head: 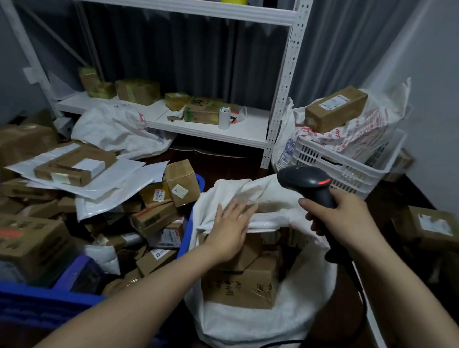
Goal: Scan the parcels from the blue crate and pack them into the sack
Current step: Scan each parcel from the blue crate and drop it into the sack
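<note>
A white woven sack (290, 318) stands open in front of me with several brown cardboard parcels (240, 287) inside. My left hand (230, 226) reaches over the sack's mouth with straight, spread fingers and holds nothing; it lies over the top parcel. My right hand (344, 218) grips the handle of a black barcode scanner (309, 184), whose head points left above the sack. The blue crate (68, 295) on the left is heaped with brown boxes (155, 218) and white mailer bags (102, 178).
A white shelf rack (206, 128) at the back carries taped boxes and a white cup. A white slatted crate (339, 165) at the right holds printed bags and a long brown box (336, 111). Another brown box (431, 227) sits at the far right. The scanner cable (360, 292) trails down beside the sack.
</note>
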